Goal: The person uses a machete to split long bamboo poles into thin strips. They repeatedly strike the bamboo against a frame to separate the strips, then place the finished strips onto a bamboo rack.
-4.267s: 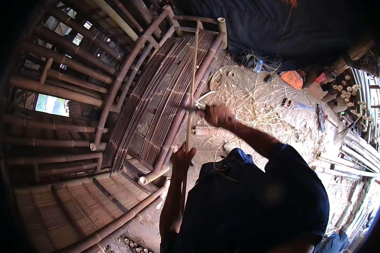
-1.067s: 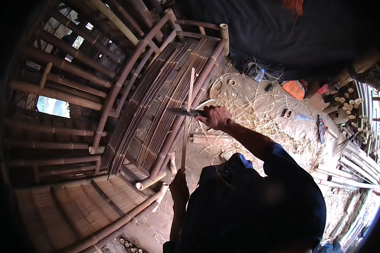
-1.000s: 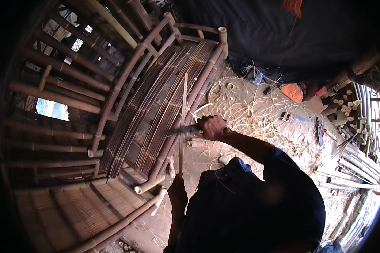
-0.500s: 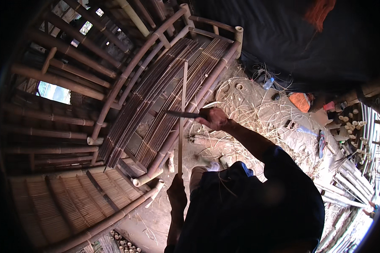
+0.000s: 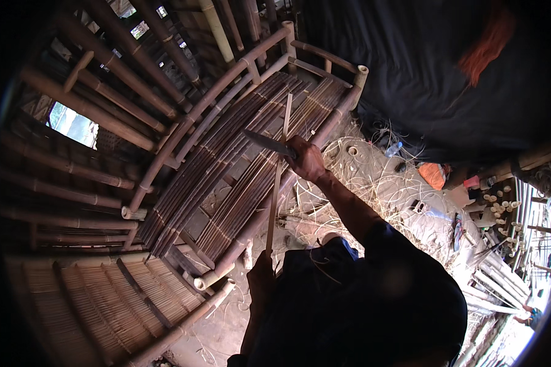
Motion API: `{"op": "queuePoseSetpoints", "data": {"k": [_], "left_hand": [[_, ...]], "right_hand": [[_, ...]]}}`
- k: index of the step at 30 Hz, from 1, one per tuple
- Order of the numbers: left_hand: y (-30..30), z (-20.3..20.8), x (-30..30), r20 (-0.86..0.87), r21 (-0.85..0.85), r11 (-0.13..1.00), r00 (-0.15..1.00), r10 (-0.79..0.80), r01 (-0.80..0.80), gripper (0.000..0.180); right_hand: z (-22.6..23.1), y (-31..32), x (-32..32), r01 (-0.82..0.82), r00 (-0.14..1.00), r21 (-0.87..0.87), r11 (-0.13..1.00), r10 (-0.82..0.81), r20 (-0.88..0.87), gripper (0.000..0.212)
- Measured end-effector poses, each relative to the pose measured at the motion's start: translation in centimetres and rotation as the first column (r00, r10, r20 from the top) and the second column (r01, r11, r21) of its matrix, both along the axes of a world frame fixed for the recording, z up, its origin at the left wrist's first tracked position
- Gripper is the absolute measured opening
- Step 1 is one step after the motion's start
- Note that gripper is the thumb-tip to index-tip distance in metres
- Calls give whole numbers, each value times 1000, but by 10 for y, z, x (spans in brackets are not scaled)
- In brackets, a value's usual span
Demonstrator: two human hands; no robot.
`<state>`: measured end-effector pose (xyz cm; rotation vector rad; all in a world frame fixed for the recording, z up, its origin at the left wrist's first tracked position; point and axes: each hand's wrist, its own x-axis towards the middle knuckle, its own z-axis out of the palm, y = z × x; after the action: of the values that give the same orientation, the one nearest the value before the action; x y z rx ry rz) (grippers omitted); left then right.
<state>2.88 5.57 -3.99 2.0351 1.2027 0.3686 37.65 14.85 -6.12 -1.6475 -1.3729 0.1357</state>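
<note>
our right hand (image 5: 306,158), clenched round the handle of the knife (image 5: 266,142), has shifted along the pale strip (image 5: 276,189) towards its far end, so more of its length now lies between the blade and us. the strip slants over the front rail of the bench (image 5: 243,237), its tip above the slatted seat. our left hand (image 5: 262,275), beside the bench's near end, seems gripped round the strip's lower end, though shadow hides the fingers. we cannot tell whether the blade touches the strip.

in front of the bench, curled shavings (image 5: 361,183) litter the floor; beyond them are a plastic bottle (image 5: 393,148) and an orange bag (image 5: 433,175). black cloth (image 5: 410,73) hangs past the bench's far end. the bench's front rail sits close under the knife, leaving the blade little clear room below.
</note>
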Motion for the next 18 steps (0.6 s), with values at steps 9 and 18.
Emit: {"op": "queuePoseSetpoints", "data": {"k": [9,18], "left_hand": [[39,-1,-15,17,151,988,1000,-18,15,33],[51,1,-6,-2,-21,996,997,81,-82,32]], "right_hand": [[29,36,-26,-82,985,-104,991,97,140,44],[32,89,10,161,973,-93,983,-142,183,16]]}}
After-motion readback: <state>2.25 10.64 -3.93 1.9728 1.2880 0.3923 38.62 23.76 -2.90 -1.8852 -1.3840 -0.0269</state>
